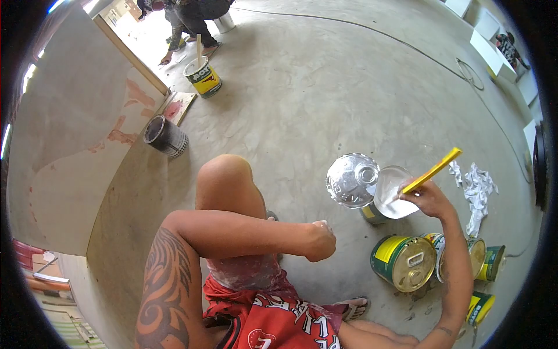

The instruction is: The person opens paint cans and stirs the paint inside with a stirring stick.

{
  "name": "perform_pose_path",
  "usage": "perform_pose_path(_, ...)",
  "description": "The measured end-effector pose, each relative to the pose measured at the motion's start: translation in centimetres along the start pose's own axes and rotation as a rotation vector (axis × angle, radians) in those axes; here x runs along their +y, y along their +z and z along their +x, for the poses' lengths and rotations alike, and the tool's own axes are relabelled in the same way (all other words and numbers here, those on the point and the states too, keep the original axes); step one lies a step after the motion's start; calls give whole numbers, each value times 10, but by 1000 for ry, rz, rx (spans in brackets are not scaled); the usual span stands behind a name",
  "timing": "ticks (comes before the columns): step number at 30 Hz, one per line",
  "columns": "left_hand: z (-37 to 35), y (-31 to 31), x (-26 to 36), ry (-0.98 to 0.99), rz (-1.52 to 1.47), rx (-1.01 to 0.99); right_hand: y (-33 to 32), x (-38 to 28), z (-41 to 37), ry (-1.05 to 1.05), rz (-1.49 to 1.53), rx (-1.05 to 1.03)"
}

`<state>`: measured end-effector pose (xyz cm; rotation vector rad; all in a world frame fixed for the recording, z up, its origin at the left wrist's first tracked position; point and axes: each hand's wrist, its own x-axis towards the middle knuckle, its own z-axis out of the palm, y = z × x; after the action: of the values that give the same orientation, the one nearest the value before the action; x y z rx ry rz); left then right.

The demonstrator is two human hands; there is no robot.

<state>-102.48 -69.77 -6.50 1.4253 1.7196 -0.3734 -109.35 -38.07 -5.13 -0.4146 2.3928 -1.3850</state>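
My right hand (427, 199) is closed round the lower part of a yellow stick-like handle (433, 171). It sits at the rim of an opened can with white contents (395, 195), and the handle's lower end points into it. The working end is hidden. The can's round silver lid (351, 180) stands folded out on its left side. My left hand (321, 241) is closed in a fist above the floor, in front of my bent knee. Something whitish shows at its thumb side, too small to name.
Several green and yellow cans (401, 263) stand at lower right, near crumpled white paper (479, 195). A dark can (165, 136) and a yellow-labelled bucket (203, 77) stand at upper left by the wall panel (75, 116). A person (195, 23) crouches behind. A cable (372, 30) crosses the floor.
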Motion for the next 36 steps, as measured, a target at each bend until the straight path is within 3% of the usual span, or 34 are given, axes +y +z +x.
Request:
perform_pose_path(1, -1, -1, 0, -1, 0, 1, -5, -4, -3, 150, 10, -87)
perform_pose_path(5, -1, 0, 0, 0, -3, 5, -9, -13, 2, 158, -290, -44)
perform_pose_path(7, -1, 0, 1, -2, -11, 8, -2, 4, 7, -87, -550, 172)
perform_pose_path(8, -1, 1, 1, 0, -11, 14, 0, 0, 8, -85, -550, 173)
perform_pose_path(10, -1, 1, 1, 1, -8, 21, 7, -12, 10, -375, -450, 153)
perform_pose_path(11, -1, 1, 1, 1, -11, 15, 7, -12, 9, -376, -451, 154)
perform_pose_path(13, 0, 3, 0, 1, -15, 11, 6, -12, 4, -84, -47, 4)
perform_pose_path(14, 0, 3, 0, 2, -14, 13, 3, -13, 3, -85, -48, 4)
perform_pose_path(17, -1, 3, 0, 5, -6, 13, -8, -17, 0, 173, -271, -110)
perform_pose_path(21, -3, 3, 1, 11, 16, 34, 4, -7, 3, 48, -507, 94)
perform_pose_path(23, -2, 1, 1, 11, 20, 22, 12, -6, 5, -286, -478, 206)
perform_pose_path(24, -3, 0, 1, 11, 23, 11, 14, -7, 5, -286, -478, 205)
perform_pose_path(25, -1, 4, 0, 12, 22, 11, 17, -9, 4, -230, -295, 182)
perform_pose_path(26, 1, 10, 0, 9, 20, 101, 18, -10, 3, -173, -114, 159)
perform_pose_path(27, 4, 14, -1, 5, 18, 189, 16, -12, 2, -172, -114, 159)
perform_pose_path(29, 7, 17, -1, 5, 22, 189, 6, -18, 0, 160, -57, -3)
perform_pose_path(31, 6, 17, -1, 5, 25, 188, 0, -17, 1, 160, -113, -38)
perform_pose_path(33, 7, 17, -1, -4, 21, 182, -3, -21, 2, 157, -395, 68)
perform_pose_path(34, 7, 17, 0, -4, 20, 182, -1, -16, 4, 158, -396, 68)
perform_pose_path(36, 8, 16, -1, -5, 33, 145, 5, 0, 8, -217, -564, 237)
